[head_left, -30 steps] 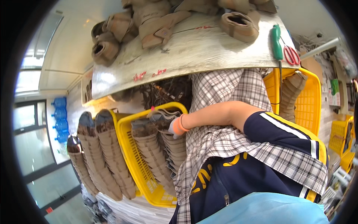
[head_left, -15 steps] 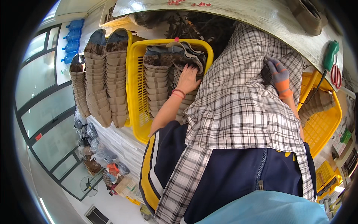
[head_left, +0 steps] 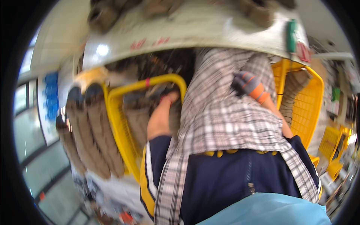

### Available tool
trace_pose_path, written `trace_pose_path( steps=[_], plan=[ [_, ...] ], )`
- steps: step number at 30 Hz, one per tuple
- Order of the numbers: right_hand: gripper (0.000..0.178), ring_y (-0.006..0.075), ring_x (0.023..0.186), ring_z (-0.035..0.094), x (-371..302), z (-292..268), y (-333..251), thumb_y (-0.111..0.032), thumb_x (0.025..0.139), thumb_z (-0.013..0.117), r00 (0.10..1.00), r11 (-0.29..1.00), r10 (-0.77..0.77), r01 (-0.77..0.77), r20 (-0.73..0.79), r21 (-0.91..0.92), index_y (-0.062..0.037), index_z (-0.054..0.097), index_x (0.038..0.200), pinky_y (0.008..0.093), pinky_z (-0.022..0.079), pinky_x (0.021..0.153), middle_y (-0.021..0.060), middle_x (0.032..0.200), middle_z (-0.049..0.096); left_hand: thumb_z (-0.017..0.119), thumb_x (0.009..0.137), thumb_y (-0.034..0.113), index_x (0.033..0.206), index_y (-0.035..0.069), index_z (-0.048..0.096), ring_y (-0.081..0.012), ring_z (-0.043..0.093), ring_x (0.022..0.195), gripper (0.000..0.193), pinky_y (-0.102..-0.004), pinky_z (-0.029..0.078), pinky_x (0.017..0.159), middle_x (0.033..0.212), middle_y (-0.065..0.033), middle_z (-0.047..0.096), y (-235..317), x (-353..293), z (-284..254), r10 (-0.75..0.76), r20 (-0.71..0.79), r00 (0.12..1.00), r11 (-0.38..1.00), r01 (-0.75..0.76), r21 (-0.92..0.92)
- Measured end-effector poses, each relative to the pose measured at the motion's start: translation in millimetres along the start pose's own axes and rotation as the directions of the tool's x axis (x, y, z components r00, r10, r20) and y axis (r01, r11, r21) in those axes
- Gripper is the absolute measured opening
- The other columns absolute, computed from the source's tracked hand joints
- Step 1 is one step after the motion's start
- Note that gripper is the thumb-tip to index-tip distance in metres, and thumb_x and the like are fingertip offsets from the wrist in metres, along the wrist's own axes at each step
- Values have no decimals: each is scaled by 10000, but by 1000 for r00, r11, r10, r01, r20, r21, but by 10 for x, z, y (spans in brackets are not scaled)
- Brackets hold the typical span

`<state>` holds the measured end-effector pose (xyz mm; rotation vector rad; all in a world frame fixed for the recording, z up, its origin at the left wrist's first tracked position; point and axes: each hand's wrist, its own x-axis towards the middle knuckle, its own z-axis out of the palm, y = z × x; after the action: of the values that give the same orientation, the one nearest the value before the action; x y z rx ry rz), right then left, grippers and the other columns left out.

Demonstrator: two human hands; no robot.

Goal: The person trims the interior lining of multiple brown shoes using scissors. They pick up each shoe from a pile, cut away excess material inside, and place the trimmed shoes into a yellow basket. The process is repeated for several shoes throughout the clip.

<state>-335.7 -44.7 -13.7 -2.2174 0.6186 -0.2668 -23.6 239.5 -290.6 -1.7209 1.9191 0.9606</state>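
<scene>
My left hand reaches down into the yellow plastic basket on my left, among nested stacks of brown fabric pieces that look like shoe uppers. Motion blur smears its fingers, and the stacks partly hide them. A red band circles that wrist. Over my lap, on the black-and-white checked apron, rests my right hand in a grey-and-orange glove. Its fingers are curled round something dark that I cannot make out.
More tall stacks of brown pieces stand left of the basket. A white table crosses ahead, bearing brown shoe-like pieces and a green-handled tool beside red-handled scissors. Another yellow basket sits on my right.
The view has swung, showing more of the table. My left hand has gone deeper into the basket, from the top of a stack toward its far right corner. The right hand stays on the apron.
</scene>
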Motion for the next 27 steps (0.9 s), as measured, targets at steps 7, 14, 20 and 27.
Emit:
trace_pose_path(
  steps=[7,14,20,27],
  plan=[
    [154,228,783,632,-133,-1251,542,-86,852,632,557,997,0,-68,-830,-45,-56,665,1000,298,493,714,107,896,667,503,871,277,834,10,668,-366,625,860,316,-452,489,755,862,-212,649,875,-976,-1219,-609,-266,747,734,404,-546],
    [363,304,1119,527,274,-2171,1756,-280,834,601,470,656,-15,-661,-883,-363,-102,605,1151,390,380,988,113,1178,596,552,893,107,880,-10,605,-286,600,722,129,-336,469,676,784,-146,615,1293,-1002,-3238,-392,-899,198,829,-347,-438],
    [355,285,1042,580,195,-2384,1921,-356,866,552,566,493,185,-761,-803,-422,-117,620,1120,399,445,900,118,1114,628,631,839,147,948,7,634,-203,584,829,177,-313,466,743,926,-113,625,1325,256,-4913,-359,-931,64,758,-562,-331],
    [289,308,987,594,385,-2581,1716,-211,856,555,645,463,247,-734,-724,-496,-112,582,1126,411,484,841,149,1054,626,642,691,136,921,47,683,-333,636,867,250,-389,498,781,907,-190,666,1396,967,-5866,-284,-936,206,864,-369,-344]
  ],
)
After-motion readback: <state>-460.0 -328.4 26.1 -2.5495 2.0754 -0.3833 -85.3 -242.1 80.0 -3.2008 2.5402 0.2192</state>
